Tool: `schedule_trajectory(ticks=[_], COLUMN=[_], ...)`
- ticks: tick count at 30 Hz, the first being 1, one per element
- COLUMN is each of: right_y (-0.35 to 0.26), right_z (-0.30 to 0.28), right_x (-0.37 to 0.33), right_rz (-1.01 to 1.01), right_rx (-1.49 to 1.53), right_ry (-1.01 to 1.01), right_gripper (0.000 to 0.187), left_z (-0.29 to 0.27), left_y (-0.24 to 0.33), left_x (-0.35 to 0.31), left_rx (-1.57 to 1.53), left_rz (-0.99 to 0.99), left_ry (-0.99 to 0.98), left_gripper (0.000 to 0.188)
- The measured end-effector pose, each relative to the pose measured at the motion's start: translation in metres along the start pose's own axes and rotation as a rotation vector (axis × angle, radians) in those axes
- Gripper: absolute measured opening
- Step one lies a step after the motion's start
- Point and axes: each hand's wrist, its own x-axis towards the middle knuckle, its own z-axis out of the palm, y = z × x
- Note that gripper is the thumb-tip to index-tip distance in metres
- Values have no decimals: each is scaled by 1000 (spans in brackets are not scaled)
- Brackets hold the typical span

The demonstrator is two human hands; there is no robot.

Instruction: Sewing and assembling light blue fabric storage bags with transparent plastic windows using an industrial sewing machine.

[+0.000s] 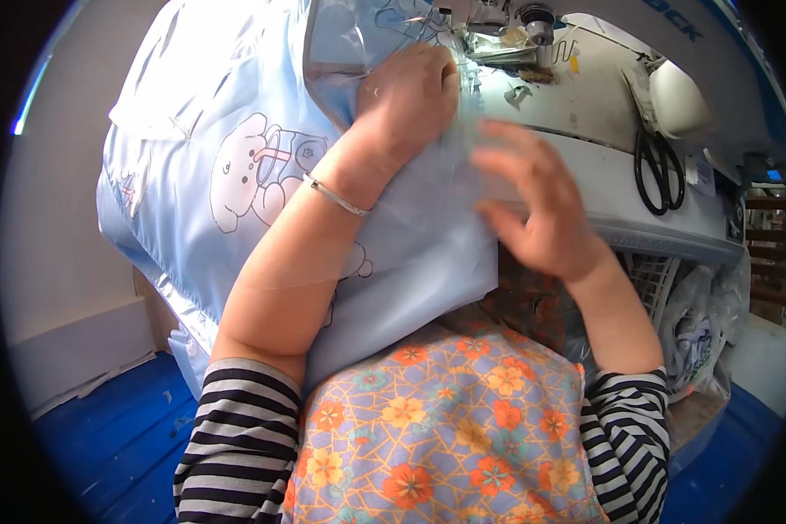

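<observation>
— Where is the blue fabric (196, 179)?
— Upper left to centre of frame, left hand (408, 100) upon it; whether that grip is clenched, cannot tell.
— Right hand (537, 201)?
— Right of centre, blurred; grip released.

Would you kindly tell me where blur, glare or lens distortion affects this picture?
All in the head view: motion blur smears the right hand; glare whitens the light-blue fabric at upper left; the fisheye lens leaves a rounded black border; the scissors look comparatively sharp.
</observation>
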Motion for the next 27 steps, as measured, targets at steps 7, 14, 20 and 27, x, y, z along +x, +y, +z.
schedule_trajectory(ticks=[7,14,20,27], right_y=[46,29,31,27], right_z=[-5,22,30,32], right_x=[22,23,26,28], right_rz=[206,216,46,-9], right_rx=[70,-45,-181,-278], right_ry=[45,-45,-32,-75], right_gripper=[23,11,13,23], left_z=[-8,-6,-2,-31], left_y=[7,0,-1,10], left_x=[11,11,9,-14], left_rx=[45,-19,-16,183], left_rz=[-60,-49,46,238], left_ry=[-166,-168,-61,-82], left_gripper=[18,19,18,25])
